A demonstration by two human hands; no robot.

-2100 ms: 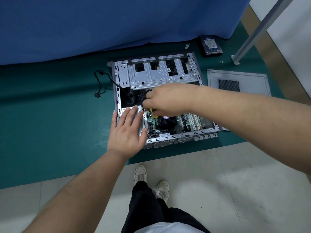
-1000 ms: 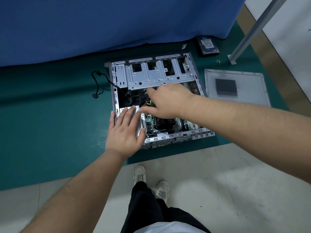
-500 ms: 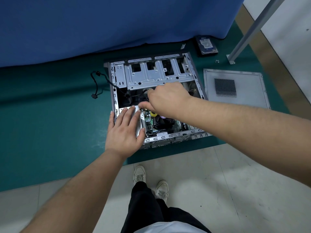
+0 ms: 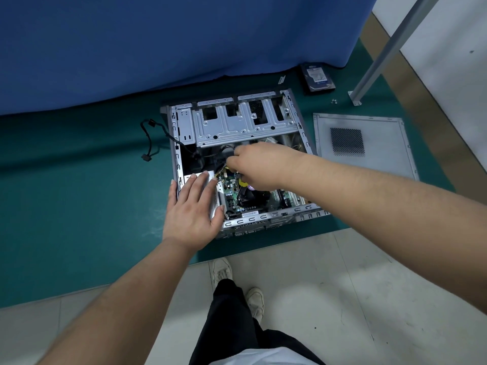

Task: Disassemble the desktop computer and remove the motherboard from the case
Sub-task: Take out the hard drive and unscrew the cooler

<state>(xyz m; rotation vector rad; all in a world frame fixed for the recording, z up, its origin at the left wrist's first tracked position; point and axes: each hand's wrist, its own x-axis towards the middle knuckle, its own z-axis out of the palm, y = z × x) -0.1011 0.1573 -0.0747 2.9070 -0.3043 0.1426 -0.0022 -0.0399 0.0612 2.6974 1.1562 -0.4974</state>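
Observation:
An open grey computer case lies on its side on a green mat. The green motherboard shows in its near half, with a black cooler fan on it. My left hand rests flat, fingers straight, on the silver power supply at the case's near left corner. My right hand reaches into the case above the board, its fingers curled and pinching a yellow-and-black cable connector. A yellow part peeks out under that hand.
The removed side panel lies right of the case. A hard drive and small screws sit at the back right by a metal post. A loose black cable trails left. A blue curtain hangs behind.
My right hand has shifted slightly up and left inside the case, from over the cooler to the cables by the power supply. The left hand has stayed flat on the power supply.

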